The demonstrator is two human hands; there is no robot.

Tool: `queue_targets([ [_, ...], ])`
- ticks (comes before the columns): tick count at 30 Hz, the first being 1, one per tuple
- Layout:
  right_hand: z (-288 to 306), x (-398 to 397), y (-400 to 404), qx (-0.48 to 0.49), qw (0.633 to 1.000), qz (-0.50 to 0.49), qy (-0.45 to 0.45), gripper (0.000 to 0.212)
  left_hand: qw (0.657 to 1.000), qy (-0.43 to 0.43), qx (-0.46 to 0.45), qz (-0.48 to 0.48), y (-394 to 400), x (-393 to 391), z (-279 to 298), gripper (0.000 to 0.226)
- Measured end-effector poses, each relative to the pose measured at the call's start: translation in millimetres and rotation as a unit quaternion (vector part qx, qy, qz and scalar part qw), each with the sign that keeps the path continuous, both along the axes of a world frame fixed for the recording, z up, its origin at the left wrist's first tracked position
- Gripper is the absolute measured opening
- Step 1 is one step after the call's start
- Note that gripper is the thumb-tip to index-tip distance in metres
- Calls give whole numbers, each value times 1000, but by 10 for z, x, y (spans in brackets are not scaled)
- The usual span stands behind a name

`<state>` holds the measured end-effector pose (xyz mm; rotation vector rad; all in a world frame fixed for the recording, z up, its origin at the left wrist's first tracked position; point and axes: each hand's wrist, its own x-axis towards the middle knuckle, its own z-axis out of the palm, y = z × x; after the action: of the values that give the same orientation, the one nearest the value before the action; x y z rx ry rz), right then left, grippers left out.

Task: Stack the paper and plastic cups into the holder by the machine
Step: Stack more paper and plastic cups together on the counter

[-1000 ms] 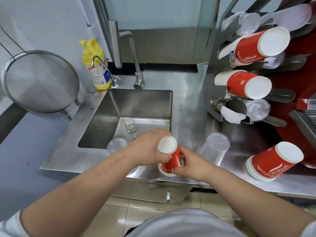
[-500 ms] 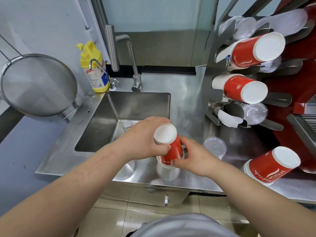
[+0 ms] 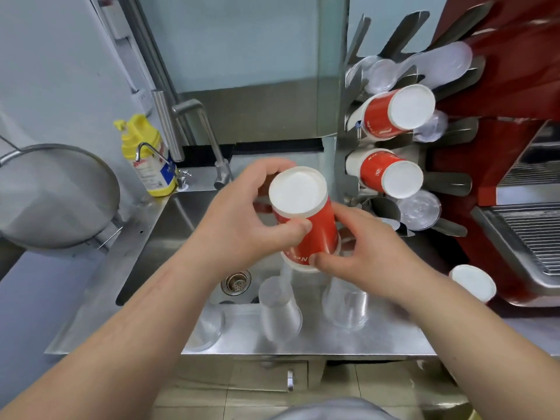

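Note:
A stack of red paper cups [image 3: 306, 221] with a white bottom facing me is held in the air over the sink, tilted. My left hand [image 3: 242, 225] grips its upper end and my right hand [image 3: 360, 262] grips its lower rim end. The metal cup holder [image 3: 351, 140] stands at the right, with two stacks of red cups [image 3: 394, 116] [image 3: 385, 174] and clear plastic cups [image 3: 419, 209] lying in its slots. Three clear plastic cups [image 3: 280, 310] [image 3: 345, 304] [image 3: 209, 331] stand upside down on the counter's front edge. Another red cup stack [image 3: 472, 281] lies at the right.
A steel sink [image 3: 163, 237] with a drain [image 3: 235, 281] and tall faucet [image 3: 209, 137] sits at the centre. A yellow soap bottle [image 3: 148, 159] stands behind it; a mesh strainer [image 3: 57, 195] hangs at the left. The red machine [image 3: 515, 140] with a drip grate is at the right.
Both hands have lifted the red cup stack up off the counter and toward the holder; it is now higher and nearer the camera. The view has tipped down and closer.

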<state>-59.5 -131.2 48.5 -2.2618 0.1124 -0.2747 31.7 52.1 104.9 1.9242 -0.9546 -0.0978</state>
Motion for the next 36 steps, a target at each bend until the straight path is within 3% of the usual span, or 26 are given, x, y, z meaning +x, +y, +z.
queue_targets([
  [9,215,-885,-803,-48,989,-123,-67,71,990,2,-47,-129,-991,-515,204,60],
  [17,-64,-1591,-1380,11,981,-188,-53,67,980,-12,-5,-197,-1827,-1013,-28,66],
  [27,-550,-1626,-1593,88,977,-194,14,60,986,14,47,-161,-2210,-1085,-463,68],
  [36,-898,-1483,-1654,99,976,-187,50,66,984,96,67,-136,-2215,-993,-848,74],
])
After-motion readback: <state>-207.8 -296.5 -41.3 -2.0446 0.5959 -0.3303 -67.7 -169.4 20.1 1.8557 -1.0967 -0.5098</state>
